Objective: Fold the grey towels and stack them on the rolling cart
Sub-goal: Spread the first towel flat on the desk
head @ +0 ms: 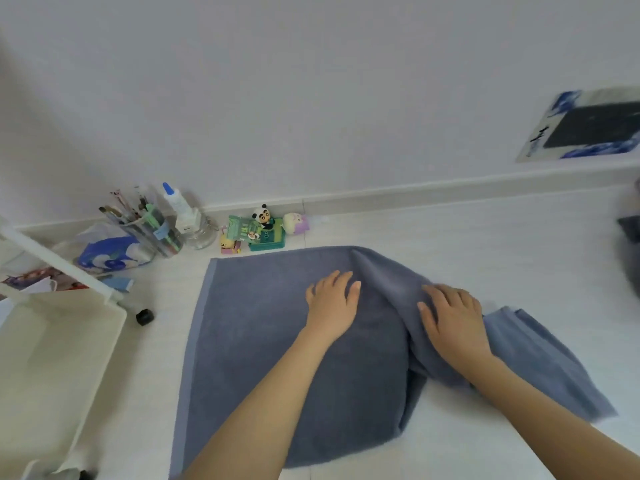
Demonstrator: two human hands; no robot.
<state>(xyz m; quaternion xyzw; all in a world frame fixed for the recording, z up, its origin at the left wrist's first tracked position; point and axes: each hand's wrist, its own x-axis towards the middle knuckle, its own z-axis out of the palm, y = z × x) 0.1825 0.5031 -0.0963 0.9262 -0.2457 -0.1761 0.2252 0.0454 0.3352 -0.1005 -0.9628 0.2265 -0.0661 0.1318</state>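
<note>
A grey-blue towel (263,341) lies spread on the white floor, flat on its left half and bunched into a raised fold on its right. My left hand (332,303) rests flat on the middle of the towel, fingers straight. Just to its right, my right hand (450,317) presses on the raised fold with the fingers spread. The towel's right end (540,362) trails off toward the lower right. The white rolling cart (52,358) stands at the left edge, and its top tray holds nothing.
Along the wall stand a jar of brushes (152,230), a glue bottle (180,206), small toy figures (263,230) and a blue printed bag (110,254). A dark cloth heap (632,244) sits at the right edge. A blue-patterned mat (588,126) lies at the upper right.
</note>
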